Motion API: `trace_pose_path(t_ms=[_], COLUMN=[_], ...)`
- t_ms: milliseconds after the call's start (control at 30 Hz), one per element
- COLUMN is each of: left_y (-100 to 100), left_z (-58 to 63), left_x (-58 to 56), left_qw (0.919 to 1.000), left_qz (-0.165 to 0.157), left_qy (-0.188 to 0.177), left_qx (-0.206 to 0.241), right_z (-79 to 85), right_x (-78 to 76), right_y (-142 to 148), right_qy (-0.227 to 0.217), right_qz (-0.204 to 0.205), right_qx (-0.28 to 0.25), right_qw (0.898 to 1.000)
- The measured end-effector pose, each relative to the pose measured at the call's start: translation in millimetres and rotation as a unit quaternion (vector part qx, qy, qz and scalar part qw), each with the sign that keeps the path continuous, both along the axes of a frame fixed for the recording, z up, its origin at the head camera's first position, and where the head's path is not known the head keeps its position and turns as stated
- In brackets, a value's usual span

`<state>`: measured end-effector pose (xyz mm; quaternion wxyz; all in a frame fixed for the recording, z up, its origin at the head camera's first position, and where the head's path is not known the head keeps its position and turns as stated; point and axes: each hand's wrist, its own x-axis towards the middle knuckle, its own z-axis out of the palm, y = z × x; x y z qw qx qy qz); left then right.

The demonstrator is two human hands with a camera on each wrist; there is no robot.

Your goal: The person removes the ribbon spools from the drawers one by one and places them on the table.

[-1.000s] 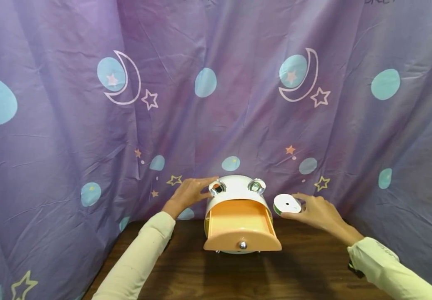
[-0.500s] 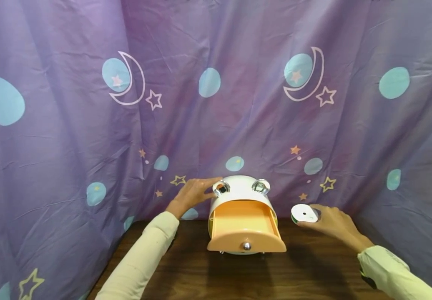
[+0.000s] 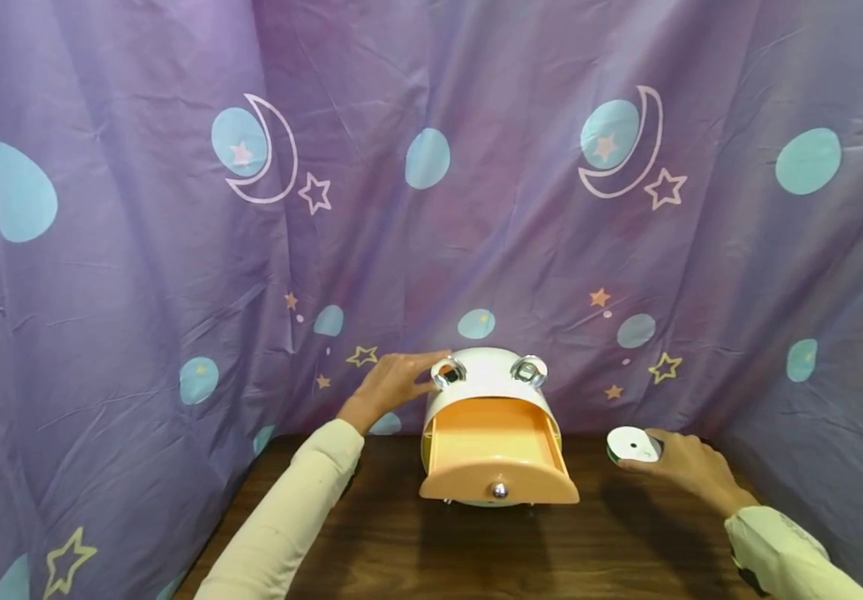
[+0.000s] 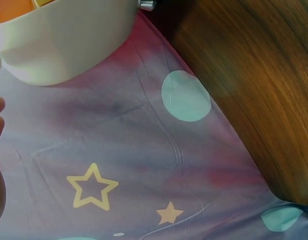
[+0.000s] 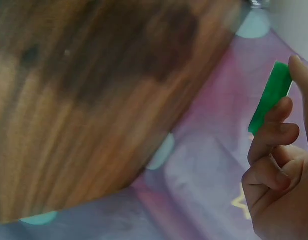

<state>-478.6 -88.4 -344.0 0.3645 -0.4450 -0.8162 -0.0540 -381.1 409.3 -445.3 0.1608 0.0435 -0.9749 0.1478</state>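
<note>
A white frog-shaped box [image 3: 487, 372] with two shiny ring-like eyes stands at the back of the table. Its orange drawer [image 3: 495, 433] is pulled out, and no contents show inside. My left hand [image 3: 394, 383] holds the box at its left eye, thumb and index finger on either side; the fingertips are partly hidden. Off to the right of the box, my right hand [image 3: 690, 468] pinches a ribbon spool [image 3: 632, 445] by its edge, white face up. In the right wrist view the spool's green side [image 5: 270, 97] shows between thumb and fingers.
The dark wooden table [image 3: 371, 542] ends at a purple curtain [image 3: 506, 250] with moons, stars and blue dots, which surrounds it at the back and sides. A round silver knob [image 3: 500, 490] sits on the drawer's front.
My right hand has moved right and downward with the ribbon spool, away from the box. The left hand keeps its hold at the eye. The drawer remains pulled out.
</note>
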Motion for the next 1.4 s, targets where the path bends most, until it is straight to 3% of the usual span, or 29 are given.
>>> trace_pose_path(t_ms=[367, 867, 1400], left_y=[2, 3, 1], left_z=[-3.3, -3.2, -2.5], left_x=[-2.0, 1.1, 0.6], left_qw=[1.0, 0.9999, 1.0], left_qz=[-0.001, 0.007, 0.009], left_qy=[0.008, 0.012, 0.001], left_qx=[-0.002, -0.001, 0.002], right_z=[-46.9, -71.8, -80.5], right_x=[-1.2, -5.3, -6.3], right_y=[-2, -3, -10], right_qy=[-0.049, -0.057, -0.068], right_qz=[-0.02, -0.024, -0.032], right_qx=[-0.013, -0.017, -0.019], right_qw=[0.998, 0.998, 0.997])
